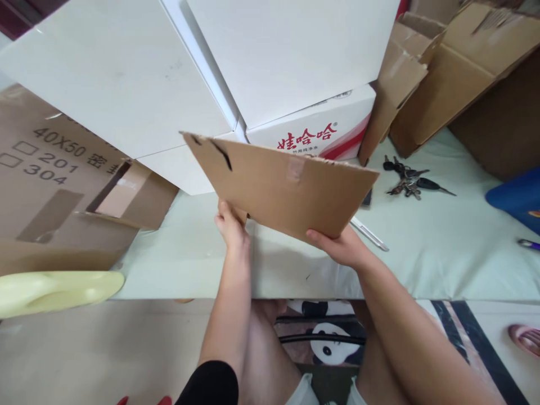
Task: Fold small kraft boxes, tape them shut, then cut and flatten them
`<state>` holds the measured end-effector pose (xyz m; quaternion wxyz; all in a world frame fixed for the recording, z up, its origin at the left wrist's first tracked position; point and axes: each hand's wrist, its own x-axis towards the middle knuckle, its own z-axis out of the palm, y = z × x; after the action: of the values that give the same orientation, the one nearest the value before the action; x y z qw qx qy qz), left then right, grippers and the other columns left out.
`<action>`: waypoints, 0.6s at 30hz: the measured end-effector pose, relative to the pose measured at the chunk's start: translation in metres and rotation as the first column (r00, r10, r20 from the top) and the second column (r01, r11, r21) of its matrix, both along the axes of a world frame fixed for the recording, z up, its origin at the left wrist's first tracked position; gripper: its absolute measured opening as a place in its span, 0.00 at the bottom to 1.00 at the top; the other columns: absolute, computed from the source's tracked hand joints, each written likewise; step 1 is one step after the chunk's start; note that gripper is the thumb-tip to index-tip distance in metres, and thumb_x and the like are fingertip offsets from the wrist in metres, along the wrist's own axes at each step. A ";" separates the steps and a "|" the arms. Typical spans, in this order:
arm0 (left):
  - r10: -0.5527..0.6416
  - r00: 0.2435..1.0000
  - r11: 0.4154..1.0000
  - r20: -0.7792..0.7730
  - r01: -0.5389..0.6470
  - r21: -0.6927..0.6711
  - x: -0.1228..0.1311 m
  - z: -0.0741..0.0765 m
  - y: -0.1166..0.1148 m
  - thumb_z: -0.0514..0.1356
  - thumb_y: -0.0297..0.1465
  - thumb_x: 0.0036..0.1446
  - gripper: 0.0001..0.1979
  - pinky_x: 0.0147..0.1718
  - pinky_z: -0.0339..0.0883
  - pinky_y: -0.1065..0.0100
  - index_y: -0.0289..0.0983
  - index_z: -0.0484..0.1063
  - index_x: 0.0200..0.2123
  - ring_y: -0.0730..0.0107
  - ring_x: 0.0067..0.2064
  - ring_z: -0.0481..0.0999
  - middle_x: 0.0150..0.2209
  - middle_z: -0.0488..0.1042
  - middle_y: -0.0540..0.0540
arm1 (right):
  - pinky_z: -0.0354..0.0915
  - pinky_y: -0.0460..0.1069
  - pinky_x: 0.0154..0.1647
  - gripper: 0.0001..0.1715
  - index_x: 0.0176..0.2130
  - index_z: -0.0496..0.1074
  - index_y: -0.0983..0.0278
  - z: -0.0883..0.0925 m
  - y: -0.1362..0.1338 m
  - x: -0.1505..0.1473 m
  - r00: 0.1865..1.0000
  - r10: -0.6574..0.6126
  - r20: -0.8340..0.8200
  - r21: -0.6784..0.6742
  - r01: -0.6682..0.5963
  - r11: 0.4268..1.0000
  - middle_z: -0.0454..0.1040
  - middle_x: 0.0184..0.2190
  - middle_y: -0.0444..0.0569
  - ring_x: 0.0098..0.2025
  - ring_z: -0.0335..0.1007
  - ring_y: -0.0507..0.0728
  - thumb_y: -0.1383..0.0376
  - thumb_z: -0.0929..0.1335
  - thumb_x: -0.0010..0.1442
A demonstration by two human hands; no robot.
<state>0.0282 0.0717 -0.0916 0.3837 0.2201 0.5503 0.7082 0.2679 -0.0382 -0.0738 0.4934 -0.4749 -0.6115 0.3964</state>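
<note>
Left hand (pixel 231 228), right hand (pixel 340 247) beneath cardboard (pixel 278 185)

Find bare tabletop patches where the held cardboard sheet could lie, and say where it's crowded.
Widest free patch: tabletop right of the right hand, between the keys and the near edge. Smaller one: left of the left hand, beside the flattened carton. Crowded at the back, behind the cardboard sheet: white boxes, brown cartons.

Matt brown cardboard sheet (pixel 280 188), glossy white printed carton (pixel 312 132), metal keys (pixel 409 181)
</note>
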 end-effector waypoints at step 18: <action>-0.212 0.975 0.977 -0.064 0.210 -0.042 0.045 0.013 -0.024 0.67 0.43 0.53 0.19 0.24 0.56 0.75 0.43 0.66 0.43 0.81 0.24 0.66 0.31 0.62 0.56 | 0.55 0.68 0.76 0.28 0.54 0.74 0.58 0.024 0.012 0.079 0.278 -0.799 -0.534 0.145 0.961 0.238 0.73 0.57 0.55 0.69 0.65 0.68 0.48 0.73 0.60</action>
<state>0.0736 0.0476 -0.0785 0.4417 0.2945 0.5488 0.6458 0.3467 -0.0264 -0.0497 0.8224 -0.5321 -0.1985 -0.0341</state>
